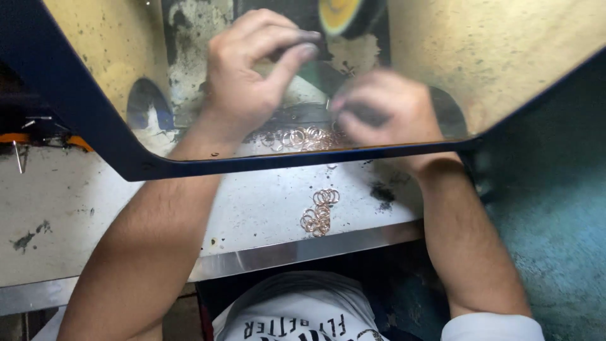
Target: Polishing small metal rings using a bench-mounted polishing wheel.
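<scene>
My left hand (252,69) is raised inside the yellow-walled booth, its thumb and fingers pinched together on something small that I cannot make out. My right hand (385,110) is blurred, fingers curled near a thin metal ring, low over a heap of copper-coloured rings (300,137) on the booth floor. Above the hands hangs a yellow-and-dark polishing wheel (344,12). A second small pile of copper rings (319,211) lies on the white bench outside the booth, between my forearms.
A dark blue frame (284,161) edges the booth opening and crosses both wrists. The worn white bench (76,208) has a metal front lip (303,249). A teal surface (555,208) is at the right. Pins stick out at the far left.
</scene>
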